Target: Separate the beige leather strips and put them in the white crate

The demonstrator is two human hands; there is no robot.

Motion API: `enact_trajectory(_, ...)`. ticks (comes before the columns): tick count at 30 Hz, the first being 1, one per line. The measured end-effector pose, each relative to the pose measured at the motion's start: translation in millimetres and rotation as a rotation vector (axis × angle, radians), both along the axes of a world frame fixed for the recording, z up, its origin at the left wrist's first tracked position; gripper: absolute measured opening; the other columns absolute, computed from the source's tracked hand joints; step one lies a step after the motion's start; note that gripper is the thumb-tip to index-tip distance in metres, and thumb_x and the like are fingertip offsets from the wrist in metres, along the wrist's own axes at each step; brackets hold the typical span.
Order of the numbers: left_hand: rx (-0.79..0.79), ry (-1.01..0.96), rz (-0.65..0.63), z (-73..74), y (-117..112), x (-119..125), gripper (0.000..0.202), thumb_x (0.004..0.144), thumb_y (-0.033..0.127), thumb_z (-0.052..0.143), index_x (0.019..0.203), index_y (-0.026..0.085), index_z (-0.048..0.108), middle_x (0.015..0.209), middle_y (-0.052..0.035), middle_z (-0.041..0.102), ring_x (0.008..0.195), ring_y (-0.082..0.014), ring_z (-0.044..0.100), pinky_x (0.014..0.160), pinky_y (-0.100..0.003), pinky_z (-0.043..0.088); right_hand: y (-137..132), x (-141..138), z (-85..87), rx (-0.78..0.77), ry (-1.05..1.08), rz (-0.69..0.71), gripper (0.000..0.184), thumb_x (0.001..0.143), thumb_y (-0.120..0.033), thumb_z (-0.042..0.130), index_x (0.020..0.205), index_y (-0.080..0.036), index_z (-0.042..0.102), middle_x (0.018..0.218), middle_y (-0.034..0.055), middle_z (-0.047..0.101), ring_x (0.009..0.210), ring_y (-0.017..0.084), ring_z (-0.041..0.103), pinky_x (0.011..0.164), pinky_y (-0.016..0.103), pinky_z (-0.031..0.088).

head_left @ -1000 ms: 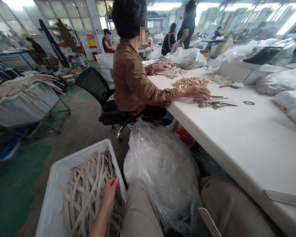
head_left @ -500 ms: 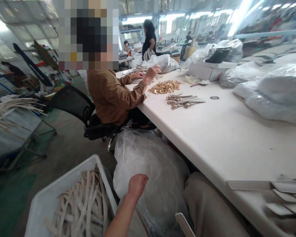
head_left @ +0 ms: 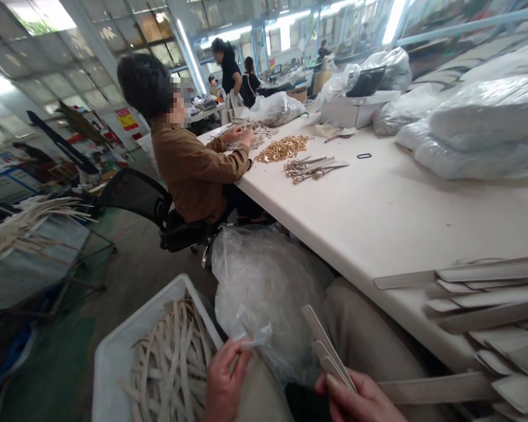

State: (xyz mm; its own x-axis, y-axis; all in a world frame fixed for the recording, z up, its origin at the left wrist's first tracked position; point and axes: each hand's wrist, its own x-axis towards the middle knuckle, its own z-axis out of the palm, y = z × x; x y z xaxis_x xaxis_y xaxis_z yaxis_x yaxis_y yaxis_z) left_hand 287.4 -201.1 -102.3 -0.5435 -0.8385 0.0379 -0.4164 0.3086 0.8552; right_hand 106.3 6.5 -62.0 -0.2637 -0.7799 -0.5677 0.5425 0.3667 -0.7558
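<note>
At btm, straps (head_left: pixel 327 355) in grip of R hand (head_left: pixel 357 396), lower ends hidden; L hand (head_left: pixel 226 376) by bag (head_left: pixel 268 287), grip unclear, poss. narrow.

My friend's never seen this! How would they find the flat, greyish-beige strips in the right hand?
Find the long white table, then look below its near edge, towards the picture's bottom. There the person's bare right hand grips flat, greyish-beige strips. They stick up, slanting, from its grip, unlike the similar strips lying piled on the table.

Head-worn view; forward and downward
</note>
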Motion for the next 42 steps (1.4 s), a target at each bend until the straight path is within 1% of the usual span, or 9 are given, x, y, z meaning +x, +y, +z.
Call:
enact_trajectory(5,-0.031,0.120,-0.080,11.8,39.8,23.9,0.066,0.092,0.074,0.037,0.103,0.026,0.082,0.108,-0.0098,0.080,0.105,-0.0306,0.072,0.094,-0.040,0.058,-34.5,5.9,12.3,0.099,0.199,-0.037,0.061,0.073,-0.072,0.057,0.088,-0.014,0.066,0.057,-0.0023,0.056,0.036,0.007,0.035,0.034,0.021,0.033)
enact_trajectory(9,-0.074,0.083,-0.046,32.5,50.7,21.7,0.073,0.097,0.070,0.024,0.105,0.025,0.081,0.112,-0.0095,0.080,0.114,-0.0283,0.069,0.104,-0.040,0.054,-46.5,5.6,36.6,-0.026,0.315,0.016,0.048,0.077,-0.058,0.062,0.088,-0.012,0.071,0.059,-0.0032,0.052,0.042,0.007,0.039,0.037,0.019,0.031)
enact_trajectory(15,-0.270,0.154,-0.326,75.4,31.7,-6.0,0.048,0.102,0.053,0.041,0.092,0.026,0.079,0.094,-0.0056,0.080,0.094,-0.0208,0.074,0.092,-0.032,0.058,-62.5,-0.6,47.5,-0.156,0.176,0.037,0.055,0.078,-0.057,0.066,0.107,-0.011,0.070,0.052,-0.0079,0.049,0.041,0.008,0.037,0.038,0.020,0.029)
enact_trajectory(19,-0.441,0.163,-0.429,92.8,16.1,-27.4,0.009,0.092,0.019,0.067,0.088,0.024,0.073,0.088,-0.0002,0.077,0.084,-0.0127,0.073,0.080,-0.019,0.057,-74.4,-14.2,42.2,-0.161,0.187,-0.026,0.045,0.079,-0.059,0.060,0.083,-0.014,0.068,0.042,-0.0085,0.045,0.036,0.007,0.033,0.036,0.021,0.024)
enact_trajectory(22,-0.480,0.195,-0.502,98.2,9.0,-38.9,0.017,0.090,0.010,0.066,0.097,0.025,0.071,0.092,0.0004,0.076,0.088,-0.0112,0.074,0.083,-0.016,0.057,-79.6,-21.1,43.0,-0.169,0.188,0.041,0.040,0.078,-0.055,0.062,0.075,-0.015,0.068,0.039,-0.0075,0.045,0.034,0.008,0.034,0.036,0.021,0.024)
enact_trajectory(27,-0.407,0.178,-0.607,100.1,4.0,-48.1,0.025,0.090,0.004,0.058,0.099,0.024,0.069,0.092,0.0006,0.075,0.089,-0.0106,0.073,0.084,-0.017,0.055,-89.5,-19.8,53.6,-0.183,0.177,0.069,0.032,0.074,-0.049,0.066,0.061,-0.021,0.055,0.039,-0.0082,0.043,0.034,0.007,0.033,0.034,0.020,0.024)
enact_trajectory(32,-0.347,0.149,-0.605,97.2,5.9,-48.1,0.024,0.089,0.004,0.056,0.091,0.023,0.071,0.083,0.0006,0.072,0.080,-0.0106,0.071,0.075,-0.016,0.055,-103.1,-20.5,69.0,-0.182,0.231,-0.005,0.015,0.068,-0.030,0.064,0.061,-0.020,0.055,0.044,-0.0090,0.044,0.039,0.006,0.033,0.037,0.019,0.026)
enact_trajectory(40,-0.334,0.036,-0.560,42.4,15.8,-16.4,0.025,0.084,0.005,0.052,0.089,0.022,0.070,0.083,0.0006,0.076,0.079,-0.0130,0.074,0.075,-0.021,0.058,-121.1,-46.2,99.5,-0.229,0.365,-0.126,0.020,0.072,-0.035,0.064,0.063,-0.022,0.051,0.044,-0.0097,0.042,0.041,0.007,0.034,0.041,0.020,0.028)
enact_trajectory(42,-0.343,0.002,-0.577,39.2,15.8,-4.3,0.021,0.084,0.009,0.056,0.087,0.023,0.071,0.078,0.0010,0.076,0.072,-0.0135,0.074,0.068,-0.020,0.058,-122.3,-51.0,108.0,-0.246,0.382,-0.118,0.022,0.072,-0.036,0.065,0.062,-0.022,0.051,0.043,-0.0095,0.042,0.040,0.007,0.033,0.041,0.020,0.027)
